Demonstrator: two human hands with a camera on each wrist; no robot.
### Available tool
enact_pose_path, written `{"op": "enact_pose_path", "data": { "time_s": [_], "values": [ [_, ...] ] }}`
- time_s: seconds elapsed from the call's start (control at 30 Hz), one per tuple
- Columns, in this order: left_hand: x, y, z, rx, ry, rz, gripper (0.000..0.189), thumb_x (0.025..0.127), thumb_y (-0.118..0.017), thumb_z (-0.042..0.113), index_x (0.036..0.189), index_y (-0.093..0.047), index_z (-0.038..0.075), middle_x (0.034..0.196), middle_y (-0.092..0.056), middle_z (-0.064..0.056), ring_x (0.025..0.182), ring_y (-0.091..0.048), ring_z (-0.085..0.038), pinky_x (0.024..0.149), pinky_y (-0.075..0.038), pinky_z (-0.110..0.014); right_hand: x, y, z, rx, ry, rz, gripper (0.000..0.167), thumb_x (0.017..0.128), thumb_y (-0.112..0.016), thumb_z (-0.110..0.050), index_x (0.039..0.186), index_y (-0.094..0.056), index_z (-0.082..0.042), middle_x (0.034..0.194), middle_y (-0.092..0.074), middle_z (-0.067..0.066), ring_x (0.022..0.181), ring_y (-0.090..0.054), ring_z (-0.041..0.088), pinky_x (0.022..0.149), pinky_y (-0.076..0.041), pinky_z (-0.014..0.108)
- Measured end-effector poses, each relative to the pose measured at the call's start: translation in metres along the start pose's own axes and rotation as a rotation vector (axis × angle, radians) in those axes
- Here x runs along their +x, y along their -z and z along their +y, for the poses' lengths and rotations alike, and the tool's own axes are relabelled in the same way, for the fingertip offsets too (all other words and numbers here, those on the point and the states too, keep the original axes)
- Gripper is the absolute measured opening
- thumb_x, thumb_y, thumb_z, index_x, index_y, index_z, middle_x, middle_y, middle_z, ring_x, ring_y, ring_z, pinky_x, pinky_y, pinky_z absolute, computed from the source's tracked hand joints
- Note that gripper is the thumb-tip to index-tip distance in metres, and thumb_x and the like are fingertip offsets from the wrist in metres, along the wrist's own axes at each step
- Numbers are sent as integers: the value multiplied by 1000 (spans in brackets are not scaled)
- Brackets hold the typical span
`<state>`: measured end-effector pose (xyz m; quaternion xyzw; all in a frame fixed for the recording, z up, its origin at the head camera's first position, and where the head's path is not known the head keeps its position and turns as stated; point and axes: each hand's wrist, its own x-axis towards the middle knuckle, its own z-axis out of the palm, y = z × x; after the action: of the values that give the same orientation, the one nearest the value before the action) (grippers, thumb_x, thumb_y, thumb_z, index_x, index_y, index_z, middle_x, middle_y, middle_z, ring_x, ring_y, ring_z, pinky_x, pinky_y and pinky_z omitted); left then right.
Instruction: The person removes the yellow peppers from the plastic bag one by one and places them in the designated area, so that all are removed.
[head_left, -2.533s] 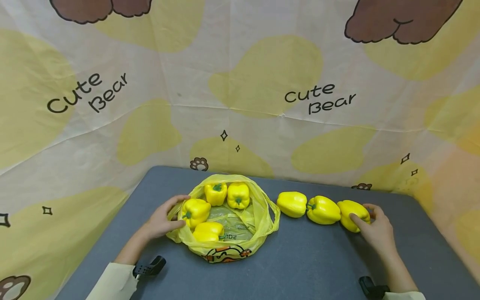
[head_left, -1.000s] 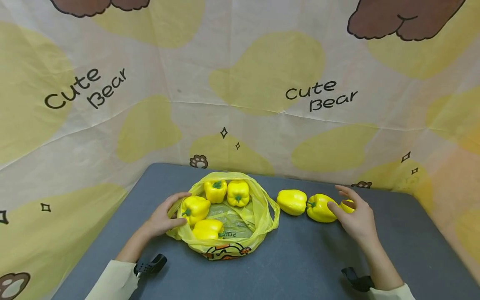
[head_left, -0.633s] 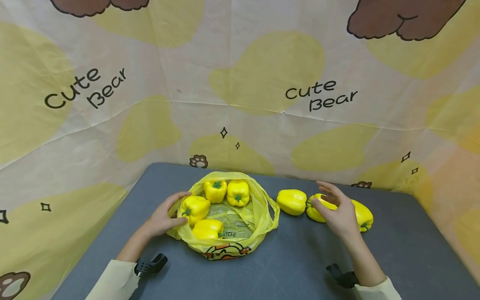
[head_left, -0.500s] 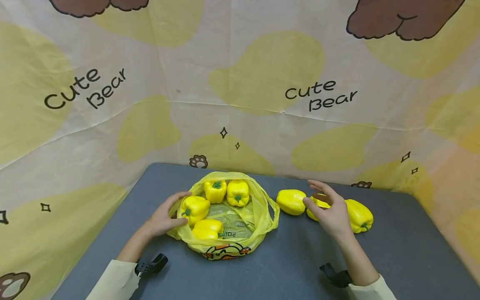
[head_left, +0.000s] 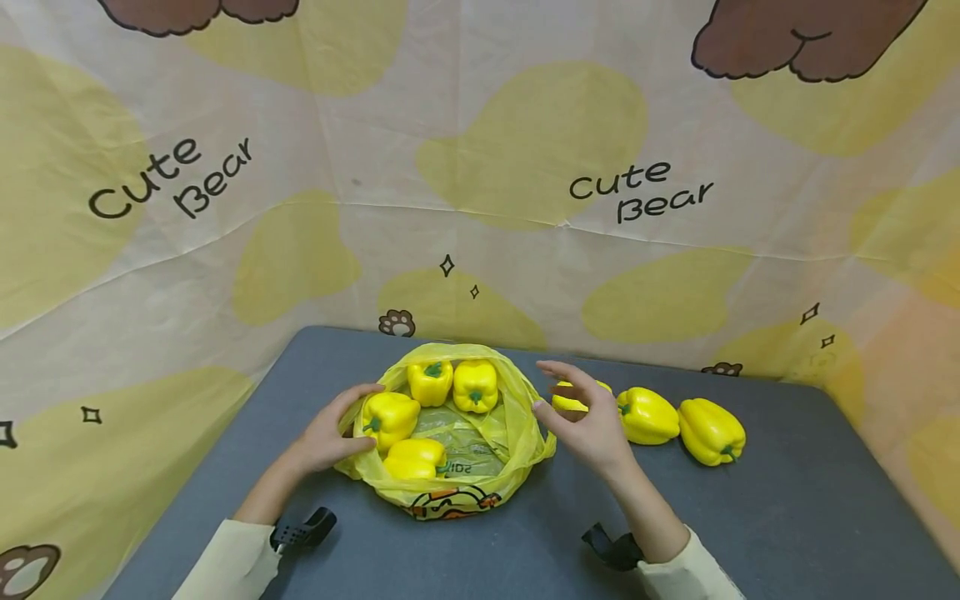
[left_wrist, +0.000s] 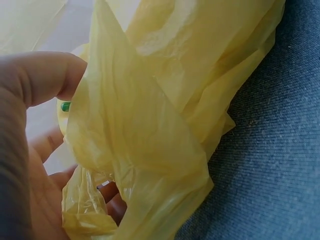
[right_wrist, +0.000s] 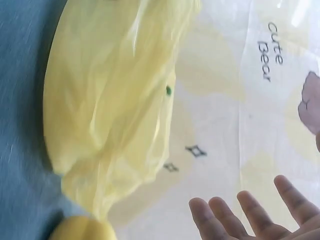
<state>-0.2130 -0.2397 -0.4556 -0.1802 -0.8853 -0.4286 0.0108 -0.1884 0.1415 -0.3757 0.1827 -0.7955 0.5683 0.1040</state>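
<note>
Left hand (head_left: 324, 435): kinda curled, gripping yellow bag (head_left: 517, 457) by its rim, some tips lost behind plastic
Right hand (head_left: 592, 421): loosely open, grabbing nothing
Loose peppers (head_left: 649, 417): three on table (head_left: 825, 517), one half-hidden by that hand
Bagged peppers (head_left: 476, 387): four

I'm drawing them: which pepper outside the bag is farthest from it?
The pepper at the row's right end; the other two outside lie closer to the bag.
</note>
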Motion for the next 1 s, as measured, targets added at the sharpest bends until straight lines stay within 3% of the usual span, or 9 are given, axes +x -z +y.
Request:
{"op": "enact_pose_path", "data": {
  "time_s": [0.17, 0.5, 0.83, 1.0],
  "values": [
    [0, 0, 1, 17, -12, 2, 69, 76, -74, 15, 139, -45, 11, 144, -44, -19, 130, -40, -43, 99, -33, -65, -1, -20, -5, 15, -8, -56, 48, 83, -73, -13, 128, -60, -18, 135, -56, 10, 112, -58, 41, 79, -56, 45],
    [-1, 2, 3, 18, -22, -4, 71, 75, -74, 14, 140, -44, 10, 144, -43, -20, 128, -42, -41, 98, -35, -63, 0, -57, -6, 44, -44, -159, 48, 83, -72, -20, 129, -60, -22, 131, -58, 8, 112, -59, 31, 83, -51, 55],
    [-2, 1, 2, 12, -6, -15, 73, 76, -75, 16, 141, -42, 13, 146, -40, -19, 130, -40, -40, 98, -35, -63, 3, -92, 5, 97, -72, -274, 41, 84, -73, -23, 123, -64, -23, 128, -60, 6, 111, -57, 40, 85, -51, 53],
    [-2, 0, 1, 18, 0, -9, 74, 76, -74, 16, 142, -41, 13, 147, -40, -19, 130, -40, -41, 99, -35, -64, 5, -106, 13, 96, -79, -337, 38, 85, -72, -26, 122, -65, -21, 127, -62, 8, 116, -56, 36, 92, -48, 52]
  ]
}}
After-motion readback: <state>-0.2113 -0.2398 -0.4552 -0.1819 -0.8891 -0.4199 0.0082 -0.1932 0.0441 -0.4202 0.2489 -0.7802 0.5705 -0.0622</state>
